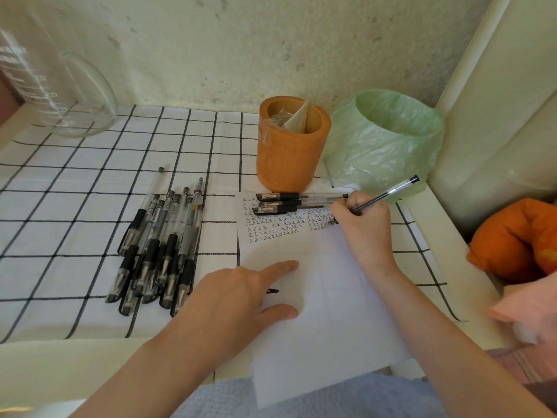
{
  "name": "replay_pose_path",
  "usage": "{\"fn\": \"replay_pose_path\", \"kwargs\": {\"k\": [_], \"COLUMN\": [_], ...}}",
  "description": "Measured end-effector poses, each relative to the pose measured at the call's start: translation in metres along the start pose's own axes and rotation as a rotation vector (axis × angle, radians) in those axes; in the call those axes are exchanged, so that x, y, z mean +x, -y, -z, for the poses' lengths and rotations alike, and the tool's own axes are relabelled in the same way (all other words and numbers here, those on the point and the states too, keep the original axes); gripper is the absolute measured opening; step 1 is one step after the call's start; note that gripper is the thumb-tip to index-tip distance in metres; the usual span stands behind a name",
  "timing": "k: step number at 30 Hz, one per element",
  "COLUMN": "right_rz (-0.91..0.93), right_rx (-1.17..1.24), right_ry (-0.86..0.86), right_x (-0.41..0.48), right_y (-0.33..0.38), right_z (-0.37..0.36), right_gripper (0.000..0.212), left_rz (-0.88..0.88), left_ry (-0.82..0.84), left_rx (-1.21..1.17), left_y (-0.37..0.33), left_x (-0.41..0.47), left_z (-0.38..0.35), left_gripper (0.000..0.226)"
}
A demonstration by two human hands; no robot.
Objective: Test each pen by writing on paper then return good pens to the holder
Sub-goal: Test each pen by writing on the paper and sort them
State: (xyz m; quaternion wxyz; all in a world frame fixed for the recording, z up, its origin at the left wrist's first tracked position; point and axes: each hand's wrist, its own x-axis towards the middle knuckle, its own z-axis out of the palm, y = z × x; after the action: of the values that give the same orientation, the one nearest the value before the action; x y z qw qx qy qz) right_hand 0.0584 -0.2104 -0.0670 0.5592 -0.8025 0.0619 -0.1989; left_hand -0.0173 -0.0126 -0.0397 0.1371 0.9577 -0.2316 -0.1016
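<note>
While the left hand [238, 297] lies on the lower part of the paper [325, 312] with index finger and thumb stretched flat, its other fingers are tucked under the palm. A short black piece [272, 291] pokes out from there, and whether those fingers grip it cannot be told. The right hand [363, 227] holds a clear pen [388, 191] in a writing grip, fingers curled round the barrel. The tip meets the sheet at the right end of the rows of small written marks [271, 226], and the black end points up and to the right.

Three capped pens [286, 202] lie side by side across the top edge of the paper, just in front of the orange holder [289, 152], which stands upright on the checked cloth [75, 206] with only crumpled wrapping visible inside. A pile of pens [159, 245] lies on the cloth left of the paper.

Right of the holder stands a bin lined with a green bag [388, 146]. A glass beaker [63, 86] sits at the far left, and an orange cushion [518, 239] lies off the table's right edge.
</note>
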Motion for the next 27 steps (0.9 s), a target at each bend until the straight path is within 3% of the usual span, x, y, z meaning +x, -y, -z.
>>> {"fn": "replay_pose_path", "kwargs": {"k": [27], "right_rz": [-0.016], "right_rx": [-0.012], "right_ry": [-0.006], "right_x": [-0.0009], "right_y": [0.0055], "right_z": [0.0014], "right_gripper": [0.043], "left_rz": [0.005], "left_ry": [0.01], "left_rx": [-0.014], "left_y": [-0.0009], "left_x": [0.0], "left_z": [0.002], "left_gripper": [0.06]}}
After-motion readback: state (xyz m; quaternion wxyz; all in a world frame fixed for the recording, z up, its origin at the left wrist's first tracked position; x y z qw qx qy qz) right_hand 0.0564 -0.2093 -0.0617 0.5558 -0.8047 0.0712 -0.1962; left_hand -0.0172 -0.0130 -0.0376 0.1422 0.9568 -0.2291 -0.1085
